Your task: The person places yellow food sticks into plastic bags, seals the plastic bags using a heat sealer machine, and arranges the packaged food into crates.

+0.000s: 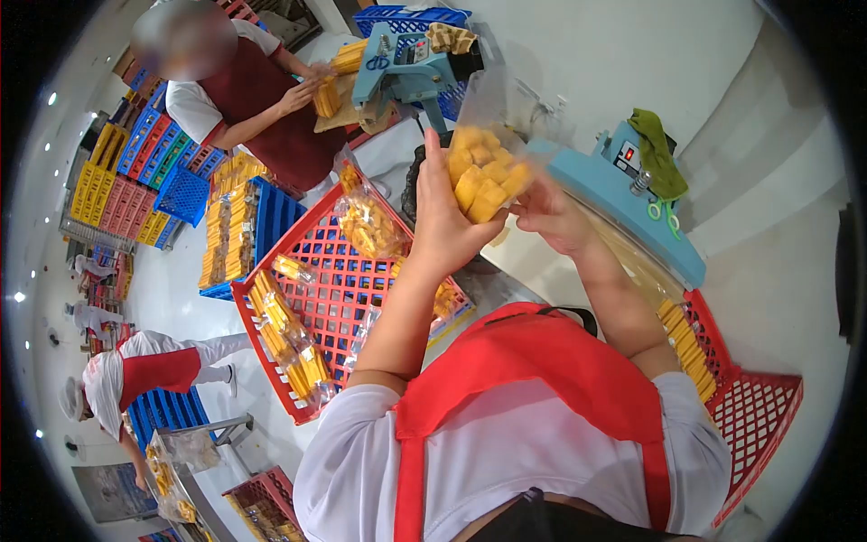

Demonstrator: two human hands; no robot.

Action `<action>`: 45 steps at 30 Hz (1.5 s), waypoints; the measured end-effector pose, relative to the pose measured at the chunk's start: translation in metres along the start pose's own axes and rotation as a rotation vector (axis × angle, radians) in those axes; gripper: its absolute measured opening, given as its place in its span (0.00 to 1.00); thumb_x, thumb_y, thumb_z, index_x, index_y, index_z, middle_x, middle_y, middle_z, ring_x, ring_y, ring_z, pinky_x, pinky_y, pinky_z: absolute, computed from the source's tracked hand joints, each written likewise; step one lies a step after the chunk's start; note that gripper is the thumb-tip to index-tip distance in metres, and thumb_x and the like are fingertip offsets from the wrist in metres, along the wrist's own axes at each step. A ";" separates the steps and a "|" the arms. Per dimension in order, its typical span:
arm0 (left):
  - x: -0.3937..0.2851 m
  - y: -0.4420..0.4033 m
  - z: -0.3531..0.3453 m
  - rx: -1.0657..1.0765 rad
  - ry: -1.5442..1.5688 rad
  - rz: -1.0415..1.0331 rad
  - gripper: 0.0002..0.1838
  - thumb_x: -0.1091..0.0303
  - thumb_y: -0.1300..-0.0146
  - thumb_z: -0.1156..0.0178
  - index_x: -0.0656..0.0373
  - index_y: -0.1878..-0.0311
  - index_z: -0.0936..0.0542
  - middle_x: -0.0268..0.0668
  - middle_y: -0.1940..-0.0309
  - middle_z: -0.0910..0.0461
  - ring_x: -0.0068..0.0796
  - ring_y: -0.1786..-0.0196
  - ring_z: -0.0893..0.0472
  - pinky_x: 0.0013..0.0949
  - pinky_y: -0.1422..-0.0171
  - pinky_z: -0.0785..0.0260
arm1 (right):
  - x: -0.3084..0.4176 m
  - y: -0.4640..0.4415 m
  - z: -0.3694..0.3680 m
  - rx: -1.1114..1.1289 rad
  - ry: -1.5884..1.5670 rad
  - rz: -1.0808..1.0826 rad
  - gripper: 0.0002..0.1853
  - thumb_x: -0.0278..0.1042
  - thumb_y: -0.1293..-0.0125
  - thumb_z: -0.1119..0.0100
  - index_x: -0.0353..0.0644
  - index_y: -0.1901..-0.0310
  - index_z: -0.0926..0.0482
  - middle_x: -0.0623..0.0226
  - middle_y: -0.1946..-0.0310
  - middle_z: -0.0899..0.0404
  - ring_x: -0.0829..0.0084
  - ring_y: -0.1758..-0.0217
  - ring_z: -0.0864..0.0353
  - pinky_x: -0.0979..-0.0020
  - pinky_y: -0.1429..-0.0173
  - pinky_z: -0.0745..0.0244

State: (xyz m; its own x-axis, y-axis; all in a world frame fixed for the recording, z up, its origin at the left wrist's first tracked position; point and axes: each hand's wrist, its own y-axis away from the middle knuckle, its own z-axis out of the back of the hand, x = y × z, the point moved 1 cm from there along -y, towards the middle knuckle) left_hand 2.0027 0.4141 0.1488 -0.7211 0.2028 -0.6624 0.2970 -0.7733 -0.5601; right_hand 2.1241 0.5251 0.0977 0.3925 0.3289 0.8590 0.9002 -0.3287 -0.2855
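Observation:
A clear plastic bag of yellow, chunky snack pieces (485,173) is held up in front of me, its unfilled top end pointing away. My left hand (437,217) supports the bag from the left, with the fingers partly hidden behind it. At the bag's lower right side, my right hand (553,217) has its fingers bent against the plastic. Just right of the bag stands a light-blue sealing machine (623,194), with a green cloth (659,154) draped on it and green-handled scissors (666,217) hanging from it.
Left of me sits a red crate (330,280) with several filled bags. Another red crate (754,425) is at the right. Across from me, a co-worker (262,99) handles yellow sticks beside a second sealing machine (402,77). Stacked crates (117,190) line the far left.

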 end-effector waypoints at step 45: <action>0.018 0.003 -0.031 -0.126 1.110 0.231 0.29 0.65 0.36 0.56 0.52 0.35 0.55 0.36 0.41 0.42 0.30 0.40 0.38 0.37 0.41 0.41 | 0.026 0.008 -0.031 -0.219 1.109 0.421 0.35 0.37 0.43 0.45 0.38 0.38 0.49 0.50 0.39 0.48 0.58 0.34 0.49 0.66 0.36 0.52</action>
State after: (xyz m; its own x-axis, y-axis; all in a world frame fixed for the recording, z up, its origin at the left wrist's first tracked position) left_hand 2.0102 0.4341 0.1203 0.2920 0.5313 -0.7953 0.4564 -0.8081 -0.3723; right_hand 2.1352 0.5036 0.1312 0.1755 -0.7440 0.6447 0.6475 -0.4061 -0.6449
